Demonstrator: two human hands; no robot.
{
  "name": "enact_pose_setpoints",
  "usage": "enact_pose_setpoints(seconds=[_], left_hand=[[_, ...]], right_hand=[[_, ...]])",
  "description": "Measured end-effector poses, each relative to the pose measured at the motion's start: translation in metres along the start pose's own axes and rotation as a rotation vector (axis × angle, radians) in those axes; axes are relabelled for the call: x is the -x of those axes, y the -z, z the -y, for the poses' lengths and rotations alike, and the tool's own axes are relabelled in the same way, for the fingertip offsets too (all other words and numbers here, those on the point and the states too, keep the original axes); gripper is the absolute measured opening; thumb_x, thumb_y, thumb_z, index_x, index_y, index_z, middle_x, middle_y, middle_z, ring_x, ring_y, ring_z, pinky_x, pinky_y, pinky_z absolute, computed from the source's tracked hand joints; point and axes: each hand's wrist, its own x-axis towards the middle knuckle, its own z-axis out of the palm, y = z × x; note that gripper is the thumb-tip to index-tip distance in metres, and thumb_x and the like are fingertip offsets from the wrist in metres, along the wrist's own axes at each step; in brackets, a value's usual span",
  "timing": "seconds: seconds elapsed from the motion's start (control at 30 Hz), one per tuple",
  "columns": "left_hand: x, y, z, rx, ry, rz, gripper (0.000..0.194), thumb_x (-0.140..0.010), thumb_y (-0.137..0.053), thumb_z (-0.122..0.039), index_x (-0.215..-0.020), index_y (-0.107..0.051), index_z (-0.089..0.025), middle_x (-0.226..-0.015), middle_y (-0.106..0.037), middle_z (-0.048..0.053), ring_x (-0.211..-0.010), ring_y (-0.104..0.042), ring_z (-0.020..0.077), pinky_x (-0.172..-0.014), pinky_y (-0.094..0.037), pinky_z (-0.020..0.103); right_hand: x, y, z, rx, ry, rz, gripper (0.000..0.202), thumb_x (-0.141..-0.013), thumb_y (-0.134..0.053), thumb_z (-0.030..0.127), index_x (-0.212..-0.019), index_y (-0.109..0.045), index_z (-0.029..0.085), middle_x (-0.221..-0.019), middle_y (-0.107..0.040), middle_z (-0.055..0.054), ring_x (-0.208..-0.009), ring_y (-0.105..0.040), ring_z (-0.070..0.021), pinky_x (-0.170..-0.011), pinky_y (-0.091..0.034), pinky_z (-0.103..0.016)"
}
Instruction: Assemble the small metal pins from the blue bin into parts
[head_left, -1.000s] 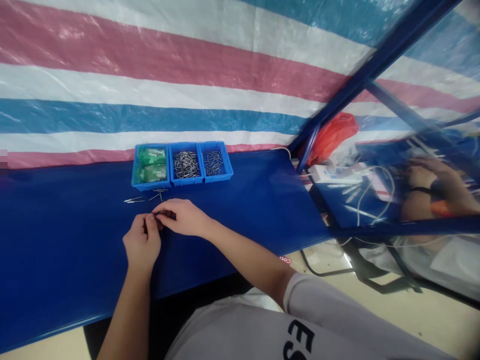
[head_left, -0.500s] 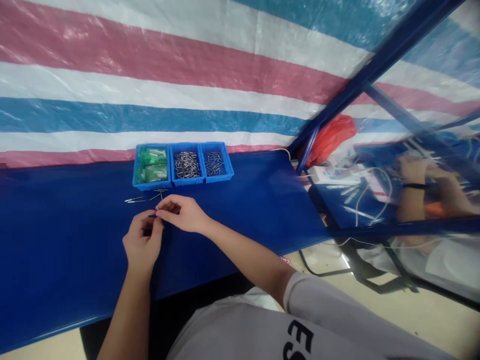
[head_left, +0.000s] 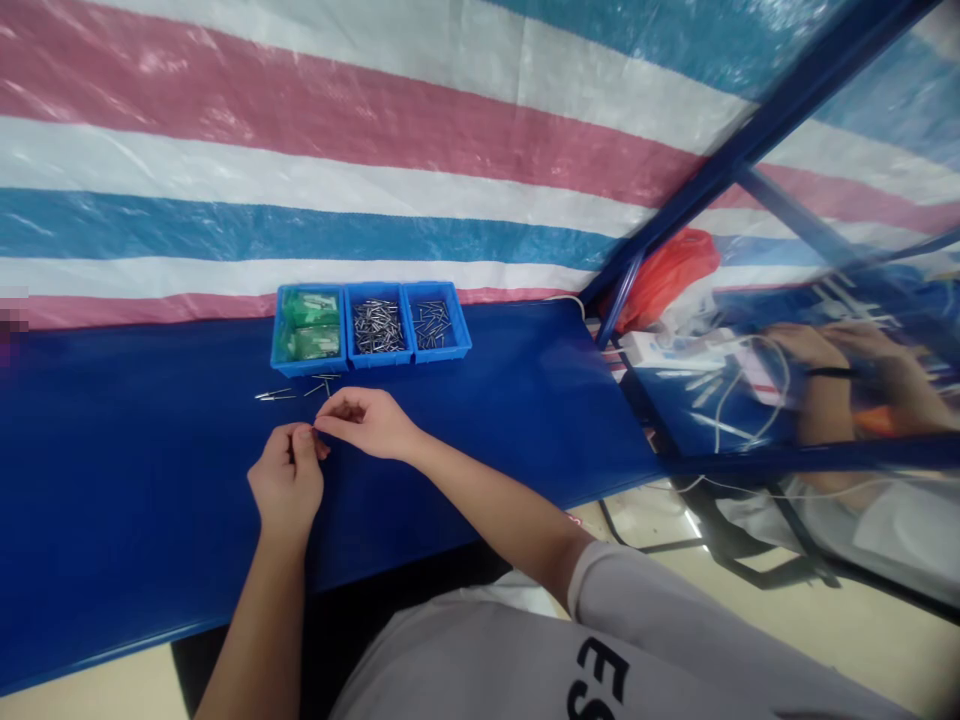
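My left hand (head_left: 289, 475) is closed, its thumb and fingers pinched together over the blue table. My right hand (head_left: 371, 422) meets it from the right, thumb and forefinger pinched at the left fingertips. Whatever is between the fingers is too small and hidden to make out. Just beyond the hands lie a few thin metal pins (head_left: 274, 395), which look like blind rivets. More loose metal pins (head_left: 324, 383) lie close to the right fingertips, in front of the bins.
Three joined blue bins stand behind the hands: one with green-tinted bags (head_left: 313, 340), one full of metal pins (head_left: 379, 328), one with fewer pins (head_left: 433, 326). A striped sheet (head_left: 300, 120) hangs behind. Right, past a blue frame post (head_left: 675, 205), another person's arms (head_left: 829, 385) reach over a cluttered table.
My left thumb has come up against the fingers, closing the gap between them. My right hand has barely moved. The view has shifted slightly.
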Motion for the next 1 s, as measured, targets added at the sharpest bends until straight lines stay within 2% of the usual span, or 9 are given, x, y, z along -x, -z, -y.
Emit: enact_pose_setpoints(seconds=[0.13, 0.2, 0.27, 0.33, 0.53, 0.67, 0.77, 0.87, 1.0], left_hand=[[-0.0002, -0.0001, 0.0013, -0.006, 0.022, 0.001, 0.036, -0.101, -0.048, -0.045, -0.085, -0.066, -0.019, -0.073, -0.069, 0.002, -0.069, -0.066, 0.0135, -0.071, -0.051, 0.027], [0.0004, -0.0018, 0.0018, 0.050, 0.039, -0.005, 0.032, -0.098, -0.053, -0.047, -0.100, -0.067, -0.019, -0.076, -0.071, 0.002, -0.071, -0.068, 0.0140, -0.071, -0.053, 0.026], [0.0012, -0.0040, 0.0017, 0.132, 0.055, -0.002, 0.039, -0.094, -0.059, -0.050, -0.119, -0.063, -0.019, -0.079, -0.072, 0.001, -0.072, -0.071, 0.0147, -0.069, -0.055, 0.026], [0.0020, -0.0060, 0.0016, 0.175, 0.054, -0.002, 0.046, -0.093, -0.060, -0.050, -0.128, -0.060, -0.019, -0.082, -0.073, 0.002, -0.072, -0.072, 0.0150, -0.068, -0.056, 0.026], [0.0015, -0.0037, 0.0039, 0.067, 0.010, -0.027, 0.032, -0.098, -0.055, -0.046, -0.110, -0.067, -0.019, -0.076, -0.070, 0.001, -0.071, -0.070, 0.0130, -0.072, -0.054, 0.026], [0.0007, -0.0010, 0.0046, 0.056, 0.022, 0.005, 0.038, -0.102, -0.047, -0.047, -0.087, -0.067, -0.018, -0.073, -0.069, 0.002, -0.071, -0.067, 0.0129, -0.073, -0.053, 0.026], [0.0014, -0.0025, 0.0026, 0.113, 0.057, -0.003, 0.034, -0.097, -0.056, -0.050, -0.104, -0.067, -0.019, -0.076, -0.071, 0.001, -0.072, -0.070, 0.0140, -0.072, -0.055, 0.026], [0.0026, -0.0052, -0.0003, 0.178, 0.063, -0.010, 0.048, -0.091, -0.066, -0.050, -0.127, -0.061, -0.020, -0.081, -0.073, 0.001, -0.072, -0.072, 0.0148, -0.071, -0.057, 0.027], [0.0027, -0.0049, 0.0001, 0.170, 0.037, -0.024, 0.041, -0.093, -0.061, -0.050, -0.119, -0.065, -0.018, -0.085, -0.073, 0.003, -0.072, -0.071, 0.0141, -0.073, -0.058, 0.028]], right_hand=[[-0.0025, 0.0000, -0.0008, -0.054, -0.039, -0.009, 0.027, -0.076, -0.085, 0.035, -0.089, -0.072, 0.015, -0.080, -0.072, -0.001, -0.067, -0.062, -0.0083, -0.065, -0.051, -0.022], [-0.0037, 0.0001, -0.0003, -0.087, -0.068, -0.029, 0.027, -0.076, -0.086, 0.035, -0.089, -0.073, 0.015, -0.078, -0.072, -0.001, -0.065, -0.062, -0.0084, -0.064, -0.052, -0.022], [-0.0048, 0.0003, 0.0005, -0.126, -0.091, -0.048, 0.026, -0.076, -0.086, 0.034, -0.087, -0.073, 0.015, -0.076, -0.071, 0.000, -0.064, -0.063, -0.0086, -0.064, -0.053, -0.023], [-0.0056, 0.0007, 0.0010, -0.163, -0.101, -0.053, 0.026, -0.074, -0.087, 0.034, -0.085, -0.073, 0.015, -0.075, -0.071, 0.000, -0.063, -0.063, -0.0087, -0.064, -0.054, -0.023], [-0.0054, 0.0012, 0.0023, -0.170, -0.116, -0.042, 0.034, -0.067, -0.092, 0.038, -0.085, -0.074, 0.014, -0.072, -0.071, 0.000, -0.060, -0.062, -0.0085, -0.062, -0.055, -0.023], [-0.0045, 0.0008, 0.0044, -0.158, -0.124, -0.035, 0.038, -0.065, -0.092, 0.042, -0.085, -0.074, 0.014, -0.073, -0.072, 0.000, -0.060, -0.063, -0.0084, -0.062, -0.055, -0.023], [-0.0048, 0.0011, 0.0048, -0.179, -0.119, -0.046, 0.036, -0.067, -0.091, 0.041, -0.084, -0.074, 0.014, -0.072, -0.071, 0.000, -0.061, -0.063, -0.0091, -0.062, -0.056, -0.024], [-0.0054, 0.0021, 0.0041, -0.195, -0.118, -0.047, 0.028, -0.072, -0.088, 0.036, -0.083, -0.074, 0.014, -0.073, -0.072, 0.000, -0.061, -0.063, -0.0089, -0.063, -0.056, -0.024], [-0.0055, 0.0033, 0.0028, -0.185, -0.117, -0.030, 0.027, -0.072, -0.088, 0.033, -0.084, -0.074, 0.013, -0.070, -0.071, 0.001, -0.058, -0.062, -0.0086, -0.061, -0.053, -0.024]])
